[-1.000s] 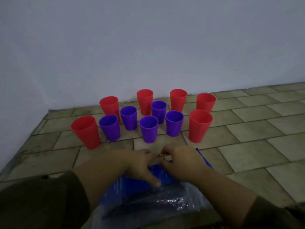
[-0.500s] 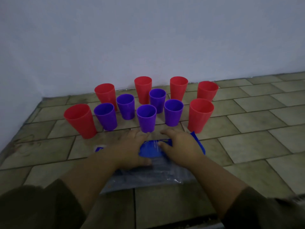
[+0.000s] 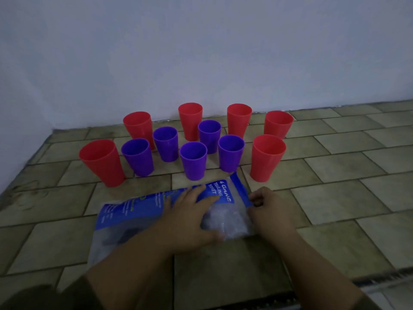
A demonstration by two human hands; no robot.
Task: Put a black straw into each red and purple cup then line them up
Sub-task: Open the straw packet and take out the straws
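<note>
Care suits this opening: left hand (image 3: 190,217) flat on the blue-labelled plastic bag (image 3: 131,211) just before the empty red and purple cups (image 3: 193,162), right hand (image 3: 271,209) pinching its edge should tug gently outward.

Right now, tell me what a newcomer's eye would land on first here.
The bright cluster of cups at the back of the tiled floor stands out first: six red cups arc around five purple cups, and no straws show in any of them. Nearer the camera lies a blue and clear plastic bag, with the left grip pressing flat on it and the right grip pinching its right edge.
</note>
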